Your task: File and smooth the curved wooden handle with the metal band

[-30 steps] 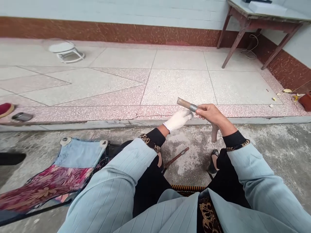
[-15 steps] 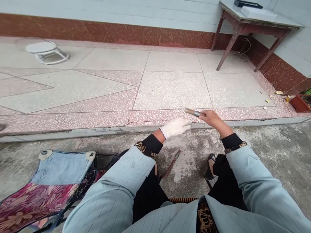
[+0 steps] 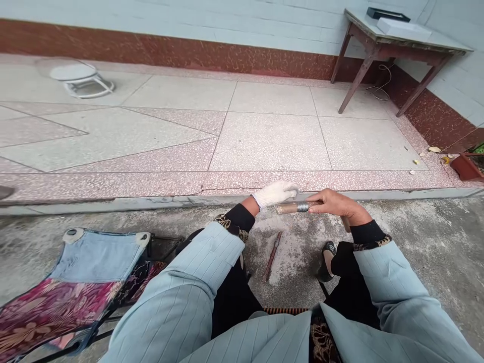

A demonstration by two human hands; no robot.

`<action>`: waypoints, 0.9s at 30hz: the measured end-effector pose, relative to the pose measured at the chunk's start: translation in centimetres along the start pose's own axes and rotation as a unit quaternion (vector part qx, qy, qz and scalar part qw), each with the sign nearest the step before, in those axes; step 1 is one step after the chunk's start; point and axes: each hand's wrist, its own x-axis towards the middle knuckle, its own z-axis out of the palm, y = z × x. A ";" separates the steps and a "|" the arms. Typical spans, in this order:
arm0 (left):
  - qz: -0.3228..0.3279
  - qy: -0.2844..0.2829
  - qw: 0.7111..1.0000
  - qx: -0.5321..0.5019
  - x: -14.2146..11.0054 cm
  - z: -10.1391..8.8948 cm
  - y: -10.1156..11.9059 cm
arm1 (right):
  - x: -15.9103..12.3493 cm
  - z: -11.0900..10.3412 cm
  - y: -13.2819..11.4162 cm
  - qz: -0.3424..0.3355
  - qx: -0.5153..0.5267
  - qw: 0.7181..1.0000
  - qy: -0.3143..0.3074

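My bare right hand [image 3: 335,203] is closed round a wooden handle [image 3: 291,207] with a band of metal wire wound about it; the handle lies level and points left. My left hand [image 3: 275,193], in a white knit glove, rests over the handle's left end with its fingers curled; what they grip, if anything, is hidden. Both hands hover above the rough concrete ground between my knees. A thin rusty rod [image 3: 273,255] lies on the concrete below the hands, near my black shoe [image 3: 325,259].
A folding stool with a denim and floral fabric seat [image 3: 75,282] stands at my left. Beyond a raised curb lies a terrazzo floor with a white plastic stand [image 3: 80,80] far left, a wooden table [image 3: 393,45] far right and a red pot [image 3: 467,166].
My right hand has lowered the handle from a raised tilt to level and drawn it nearer. The gloved left hand stayed at its left end. My view shifted slightly.
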 end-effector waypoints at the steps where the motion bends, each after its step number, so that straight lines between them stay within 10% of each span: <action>1: -0.002 -0.004 1.000 -0.014 0.0 0.3 -0.1 | -0.2 0.0 0.0 -0.005 0.030 0.999 0.043; 8: 0.027 -0.003 0.999 -0.035 -1.3 2.8 1.0 | 0.6 1.2 1.0 0.018 0.137 0.966 0.217; 13: 0.049 -0.055 0.997 0.033 -2.4 3.1 1.6 | 1.4 1.8 1.3 0.136 -0.076 0.946 0.283; 20: 0.019 -0.046 0.987 0.156 -2.8 2.3 1.4 | 2.2 2.2 0.4 0.182 -0.283 0.939 0.067; 27: 0.021 -0.029 0.997 0.074 -3.3 1.3 0.9 | 1.0 2.1 -0.1 0.061 -0.068 0.981 -0.168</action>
